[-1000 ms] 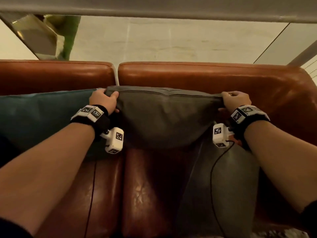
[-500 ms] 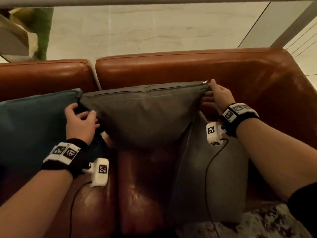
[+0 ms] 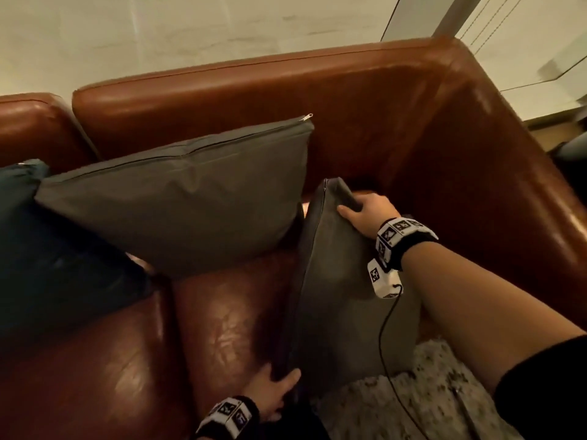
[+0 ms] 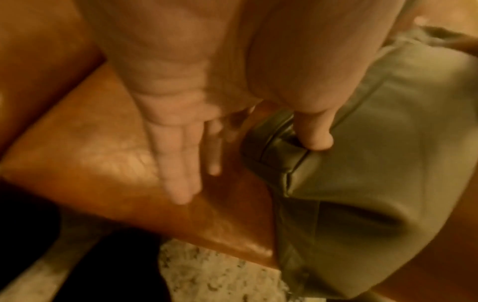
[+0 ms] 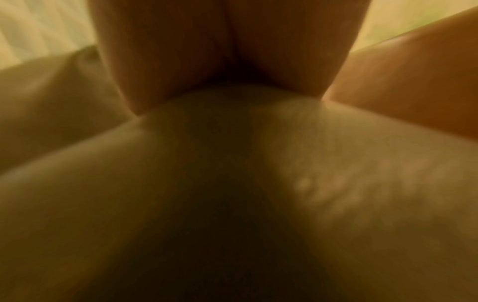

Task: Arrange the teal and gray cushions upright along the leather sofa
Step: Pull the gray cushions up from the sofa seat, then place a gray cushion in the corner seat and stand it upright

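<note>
A teal cushion (image 3: 47,249) leans on the brown leather sofa (image 3: 349,100) at the left. Beside it a gray cushion (image 3: 190,198) stands upright against the backrest, zipper on top. A second gray cushion (image 3: 343,296) lies tilted on the seat by the right armrest. My right hand (image 3: 352,204) grips its far top corner, fingers curled over the edge. My left hand (image 3: 279,376) is at its near bottom corner. In the left wrist view the thumb presses on that cushion's (image 4: 388,163) corner and the straight fingers (image 4: 181,173) lie on the leather. The right wrist view is blurred cushion fabric (image 5: 232,183).
The sofa's right armrest (image 3: 495,185) rises close behind the lying cushion. Bare seat leather (image 3: 222,328) shows in front of the upright cushions. A speckled floor (image 3: 413,408) lies at the seat's front edge. A pale wall (image 3: 222,27) stands behind the sofa.
Both hands have let go of the upright gray cushion. The right hand dropped to the lying gray cushion's far corner, the left hand to its near corner. My view swung right.
</note>
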Demonstrator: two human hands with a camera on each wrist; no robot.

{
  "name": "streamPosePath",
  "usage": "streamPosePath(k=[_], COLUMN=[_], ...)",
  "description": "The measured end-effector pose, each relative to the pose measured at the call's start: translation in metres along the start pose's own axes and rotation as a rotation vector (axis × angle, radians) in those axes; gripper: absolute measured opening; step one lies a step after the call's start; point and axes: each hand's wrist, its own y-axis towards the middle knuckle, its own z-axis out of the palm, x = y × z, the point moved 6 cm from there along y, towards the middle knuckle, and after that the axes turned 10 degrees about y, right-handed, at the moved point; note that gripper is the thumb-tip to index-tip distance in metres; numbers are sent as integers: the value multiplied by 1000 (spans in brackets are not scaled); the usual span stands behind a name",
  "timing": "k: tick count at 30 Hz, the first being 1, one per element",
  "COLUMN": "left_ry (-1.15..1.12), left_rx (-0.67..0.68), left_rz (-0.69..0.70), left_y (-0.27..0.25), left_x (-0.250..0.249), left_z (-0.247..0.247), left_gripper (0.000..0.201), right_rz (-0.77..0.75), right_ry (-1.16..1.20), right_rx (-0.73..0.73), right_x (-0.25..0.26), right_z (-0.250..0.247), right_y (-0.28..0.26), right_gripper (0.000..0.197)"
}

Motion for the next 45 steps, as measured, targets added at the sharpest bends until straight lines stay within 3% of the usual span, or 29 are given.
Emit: streamPosePath(k=[2,5,11,14,19,24,26,28,30,32,35,37,39,45], left_ry=[-49,133,335,411,663,874,946,1135,1387,1596,1642,1670,1744,1812], left_rx=[-14,-160,-155,-262,-378,-577,-610,-609,-554,-504,-505,-503,-468,-430], left_rz=[107,317,573,759,955,975,961,1037,1119,1106,1107,1158,1193,1258], left_y=[-7,-25,-98,-127,-137,-87,-60,-35,-16,2,12,14,20,27], left_x=[-23,-72,-209,-299,-434,-534,-547,-543,-523,-496,-470,-469,-474,-496], left_z=[0,-20,-65,-79,-35,-5,7,27,54,78,101,109,117,133], left_gripper=[28,26,20,22,46,47,50,58,63,62,65,67,67,63], right_rz=[53,144,329,463,677,782,858,899,786,568,338,366,435,466], right_ry=[107,261,414,513,728,888,948,960,749,412,106,37,7,69], right_rx=[-113,-284,-655,-845,-1101,-1141,-1096,-1080,-1103,-1124,-907,-720,-657,-928], right_x=[-27,-72,-139,-166,-204,-231,-249,-261,-259,-231,-187,-186,-202,-223], right_z=[-31,-83,-154,-161,-147,-108,-85,-77,-89,-104,-105,-96,-97,-128], right_y=[-17,-53,-164,-222,-280,-269,-253,-243,-235,-222,-176,-144,-130,-147], right_gripper=[33,24,37,45,59,53,44,50,58,61,67,70,68,21])
